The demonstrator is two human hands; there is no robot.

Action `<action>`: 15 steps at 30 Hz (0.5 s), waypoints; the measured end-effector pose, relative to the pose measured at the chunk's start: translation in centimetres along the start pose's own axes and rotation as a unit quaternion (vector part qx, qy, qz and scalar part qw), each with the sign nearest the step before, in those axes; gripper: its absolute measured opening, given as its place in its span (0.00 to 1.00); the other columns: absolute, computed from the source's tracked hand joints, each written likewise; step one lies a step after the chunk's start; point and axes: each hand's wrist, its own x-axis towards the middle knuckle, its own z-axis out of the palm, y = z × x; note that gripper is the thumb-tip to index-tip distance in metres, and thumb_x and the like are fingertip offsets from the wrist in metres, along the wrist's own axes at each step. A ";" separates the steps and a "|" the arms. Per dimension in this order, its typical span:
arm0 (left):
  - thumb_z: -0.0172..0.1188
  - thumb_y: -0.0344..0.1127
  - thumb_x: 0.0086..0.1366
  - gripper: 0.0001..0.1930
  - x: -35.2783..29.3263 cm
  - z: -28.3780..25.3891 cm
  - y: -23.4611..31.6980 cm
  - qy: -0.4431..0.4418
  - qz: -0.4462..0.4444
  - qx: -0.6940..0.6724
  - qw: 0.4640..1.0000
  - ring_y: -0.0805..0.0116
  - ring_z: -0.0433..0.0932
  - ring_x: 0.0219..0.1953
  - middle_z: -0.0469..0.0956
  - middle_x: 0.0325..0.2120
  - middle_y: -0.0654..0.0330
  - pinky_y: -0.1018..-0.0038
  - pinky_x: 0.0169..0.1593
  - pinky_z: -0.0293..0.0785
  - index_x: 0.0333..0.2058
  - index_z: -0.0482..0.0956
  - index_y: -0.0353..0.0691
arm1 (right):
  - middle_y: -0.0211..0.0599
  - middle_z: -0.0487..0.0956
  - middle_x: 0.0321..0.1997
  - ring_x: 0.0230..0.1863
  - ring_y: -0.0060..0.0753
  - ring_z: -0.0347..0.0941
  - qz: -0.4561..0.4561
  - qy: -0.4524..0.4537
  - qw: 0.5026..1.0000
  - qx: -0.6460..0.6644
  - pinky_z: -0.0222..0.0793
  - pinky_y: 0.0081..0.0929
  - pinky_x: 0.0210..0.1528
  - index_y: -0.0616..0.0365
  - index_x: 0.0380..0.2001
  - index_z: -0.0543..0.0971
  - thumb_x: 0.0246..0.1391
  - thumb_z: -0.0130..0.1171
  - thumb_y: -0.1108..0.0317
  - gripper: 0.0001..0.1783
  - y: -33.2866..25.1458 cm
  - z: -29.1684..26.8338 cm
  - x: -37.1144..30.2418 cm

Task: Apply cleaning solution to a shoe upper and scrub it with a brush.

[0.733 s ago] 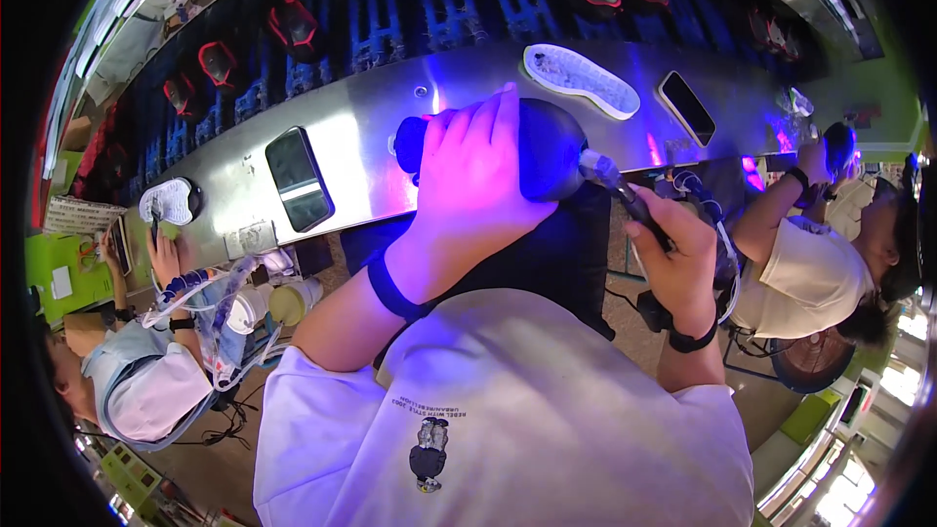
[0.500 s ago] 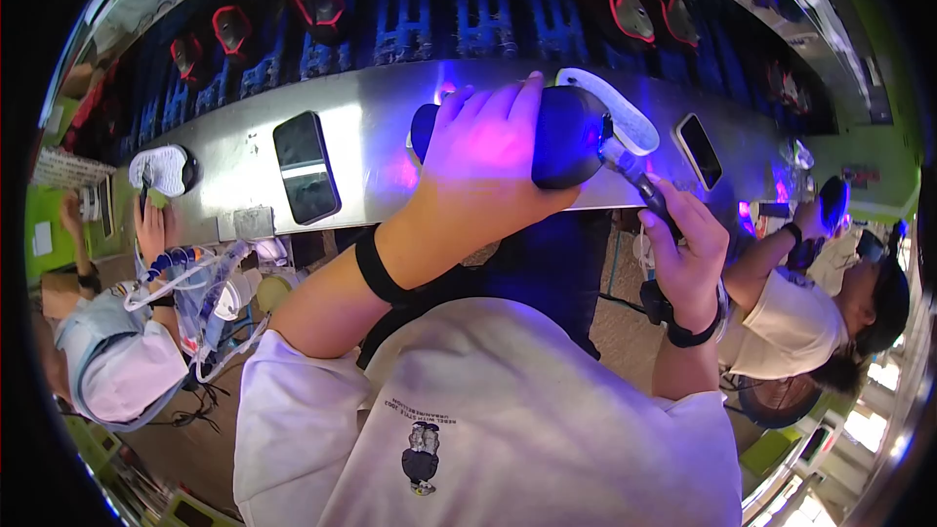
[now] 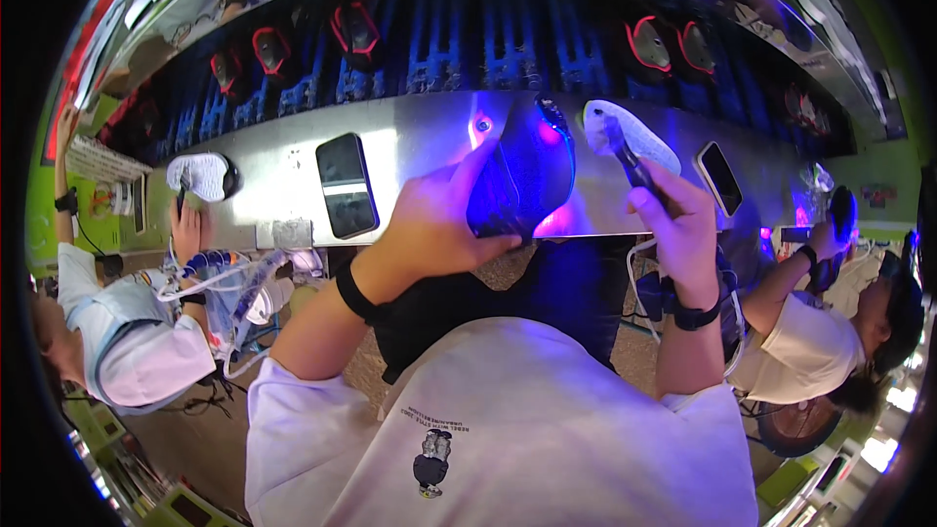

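Observation:
My left hand (image 3: 425, 215) is closed round a dark shoe upper (image 3: 527, 181), thumb and fingers spread along its left side and near end. Blue-violet light falls on the upper above the metal bench. A small brush (image 3: 634, 171) with a dark handle is gripped in my right hand (image 3: 678, 224). Its pale bristles overlap the left part of a white shoe sole (image 3: 652, 140) lying on the bench to the right of the upper; whether they touch it I cannot tell.
A phone (image 3: 346, 185) lies left of my hands, another phone (image 3: 719, 179) to the right. Beyond the metal bench (image 3: 410, 137) runs a dark conveyor (image 3: 439, 29) carrying several red-edged shoe parts. Co-workers sit at both sides; the left one works on a white sole (image 3: 202, 176).
The shoe upper has turned in my left hand, from lying crosswise to pointing away from me. The brush has left the upper's right end and is now over the white sole.

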 end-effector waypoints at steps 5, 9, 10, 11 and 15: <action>0.81 0.51 0.41 0.56 -1.1 0.5 2.9 -0.033 0.016 -0.140 0.989 0.50 0.85 0.44 0.83 0.42 0.49 0.62 0.50 0.80 0.66 0.63 0.35 | 0.37 0.85 0.43 0.43 0.21 0.78 -0.077 -0.028 0.996 -0.042 0.73 0.23 0.50 0.66 0.52 0.81 0.55 0.68 0.76 0.20 -2.7 -1.4 -0.4; 0.81 0.52 0.42 0.55 -1.2 0.5 4.2 -0.078 -0.016 -0.198 0.977 0.54 0.85 0.44 0.84 0.42 0.50 0.62 0.51 0.80 0.65 0.64 0.33 | 0.39 0.86 0.43 0.42 0.20 0.79 -0.069 -0.038 0.996 -0.031 0.74 0.23 0.48 0.65 0.52 0.81 0.55 0.69 0.76 0.21 -3.5 -2.2 -1.7; 0.81 0.52 0.42 0.55 -1.3 0.4 4.5 -0.080 -0.014 -0.192 0.978 0.54 0.85 0.44 0.84 0.42 0.50 0.62 0.51 0.80 0.65 0.64 0.33 | 0.39 0.86 0.43 0.42 0.20 0.79 -0.072 -0.034 0.996 -0.025 0.74 0.23 0.48 0.65 0.52 0.81 0.55 0.69 0.76 0.21 -3.6 -2.3 -1.9; 0.81 0.50 0.43 0.53 -1.3 0.4 4.7 -0.091 -0.023 -0.223 0.970 0.57 0.85 0.46 0.83 0.44 0.51 0.64 0.53 0.79 0.64 0.64 0.32 | 0.39 0.86 0.43 0.42 0.20 0.79 -0.081 -0.042 0.995 -0.037 0.74 0.22 0.48 0.65 0.52 0.81 0.55 0.68 0.76 0.20 -3.5 -2.6 -1.9; 0.80 0.38 0.51 0.45 -0.9 0.6 5.8 -0.134 -0.068 -0.362 0.920 0.68 0.78 0.54 0.79 0.52 0.56 0.66 0.61 0.73 0.64 0.64 0.31 | 0.37 0.86 0.41 0.42 0.19 0.78 -0.105 -0.050 0.991 -0.065 0.74 0.21 0.47 0.65 0.52 0.81 0.56 0.67 0.77 0.19 -2.5 -3.3 -2.4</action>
